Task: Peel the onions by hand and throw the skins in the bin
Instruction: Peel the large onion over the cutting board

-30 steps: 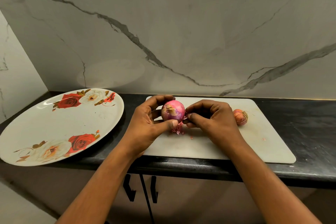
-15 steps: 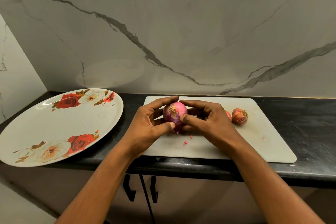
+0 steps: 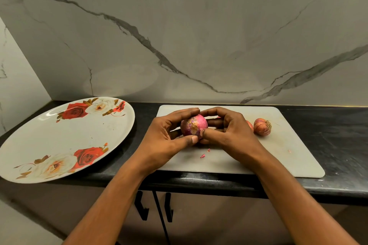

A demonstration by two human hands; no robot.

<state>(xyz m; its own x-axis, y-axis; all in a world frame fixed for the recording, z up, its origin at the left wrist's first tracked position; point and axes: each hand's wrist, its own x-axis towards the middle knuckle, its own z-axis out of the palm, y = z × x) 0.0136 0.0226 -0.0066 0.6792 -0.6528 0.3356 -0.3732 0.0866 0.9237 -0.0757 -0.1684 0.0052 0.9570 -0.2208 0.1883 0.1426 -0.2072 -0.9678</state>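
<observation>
I'm looking at a glossy marble wall (image 3: 199, 26), a polished black stone surface (image 3: 338, 145), a matt plastic board (image 3: 278, 155) and a papery-skinned onion (image 3: 194, 126).

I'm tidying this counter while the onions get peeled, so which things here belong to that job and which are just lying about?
In the job: held onion, gripped by left hand and right hand; unpeeled onion; skin scraps; cutting board. No bin shows.
Lying about: flowered plate; cupboard handles.
</observation>
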